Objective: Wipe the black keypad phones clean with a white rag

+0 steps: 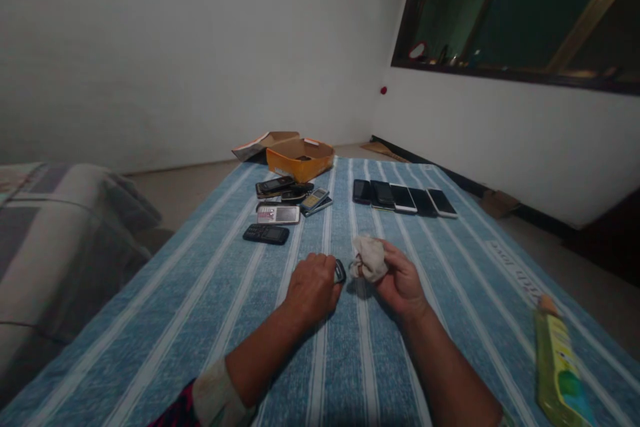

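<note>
My left hand [313, 288] grips a small dark mobile phone [340, 271], and most of the phone is hidden by my fingers. My right hand [400, 280] holds a crumpled white cloth [369, 259] close to that phone. Both hands rest low over a blue striped bedspread [210, 327]. Beyond them lie a black keypad phone [266, 234], a silver keypad phone [279, 215] and a loose group of other small phones [285, 190]. Several smartphones [405, 198] lie side by side, screens up, further ahead on the right.
An orange cardboard box [300, 159] with its flap open sits at the bedspread's far end. A yellow-green plastic bottle [557, 367] lies at the right front. Grey bedding [60, 260] rises on the left, and white walls and a dark window [515, 13] stand beyond.
</note>
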`<state>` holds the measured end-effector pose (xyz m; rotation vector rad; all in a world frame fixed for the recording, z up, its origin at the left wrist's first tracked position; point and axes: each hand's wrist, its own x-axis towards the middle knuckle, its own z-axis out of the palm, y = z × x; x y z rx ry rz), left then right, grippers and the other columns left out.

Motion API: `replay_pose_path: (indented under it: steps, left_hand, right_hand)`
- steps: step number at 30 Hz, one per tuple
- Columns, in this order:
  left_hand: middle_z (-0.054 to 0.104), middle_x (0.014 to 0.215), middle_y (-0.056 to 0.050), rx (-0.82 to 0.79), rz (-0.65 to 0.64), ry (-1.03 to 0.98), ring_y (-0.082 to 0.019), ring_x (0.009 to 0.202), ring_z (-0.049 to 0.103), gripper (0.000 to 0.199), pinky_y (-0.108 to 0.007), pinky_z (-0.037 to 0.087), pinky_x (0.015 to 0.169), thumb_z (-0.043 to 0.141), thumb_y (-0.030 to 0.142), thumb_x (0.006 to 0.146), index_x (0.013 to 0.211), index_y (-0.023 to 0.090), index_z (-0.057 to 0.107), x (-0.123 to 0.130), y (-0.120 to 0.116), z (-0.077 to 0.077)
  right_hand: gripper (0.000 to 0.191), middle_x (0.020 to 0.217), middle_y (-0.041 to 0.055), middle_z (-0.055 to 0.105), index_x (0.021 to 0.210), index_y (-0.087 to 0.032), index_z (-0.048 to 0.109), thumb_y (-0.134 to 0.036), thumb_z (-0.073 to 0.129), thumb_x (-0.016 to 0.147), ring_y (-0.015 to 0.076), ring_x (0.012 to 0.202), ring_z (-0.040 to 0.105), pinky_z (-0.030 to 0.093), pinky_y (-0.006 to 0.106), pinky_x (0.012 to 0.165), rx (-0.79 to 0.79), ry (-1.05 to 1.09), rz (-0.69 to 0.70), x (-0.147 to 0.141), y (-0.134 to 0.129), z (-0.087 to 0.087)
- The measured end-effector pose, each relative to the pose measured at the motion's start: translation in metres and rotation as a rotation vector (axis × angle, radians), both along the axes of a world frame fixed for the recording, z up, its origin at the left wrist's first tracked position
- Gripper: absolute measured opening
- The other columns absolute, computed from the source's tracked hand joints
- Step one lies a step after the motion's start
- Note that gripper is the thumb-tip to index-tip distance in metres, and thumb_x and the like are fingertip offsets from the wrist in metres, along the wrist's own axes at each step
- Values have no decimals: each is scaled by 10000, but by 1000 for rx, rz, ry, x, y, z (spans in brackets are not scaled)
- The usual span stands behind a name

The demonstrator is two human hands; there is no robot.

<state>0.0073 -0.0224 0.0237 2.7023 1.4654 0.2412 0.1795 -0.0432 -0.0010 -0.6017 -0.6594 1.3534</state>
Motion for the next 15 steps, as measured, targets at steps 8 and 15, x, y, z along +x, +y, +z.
replay_pose_path:
  steps: [8, 15]
  left_hand:
    - [646, 998, -138, -40, -78, -299, -302, 980, 577, 289, -438, 488, 858, 641, 297, 746, 983, 134, 656, -3, 8, -1]
    - [625, 1218, -119, -424, -207, -969, -232, 992, 630, 595, -315, 541, 741, 671, 385, 738, 1274, 157, 550, 16, -6, 9]
  right_hand:
    - [218, 864, 55, 721, 948, -160, 708, -226, 684, 741, 197, 760, 662, 529, 334, 760, 6, -39, -35, 0, -14, -1]
    - [242, 894, 25, 706, 957, -186, 682, -216, 722, 720, 156, 755, 645, 515, 241, 693, 8, 7, -56, -8, -29, 5]
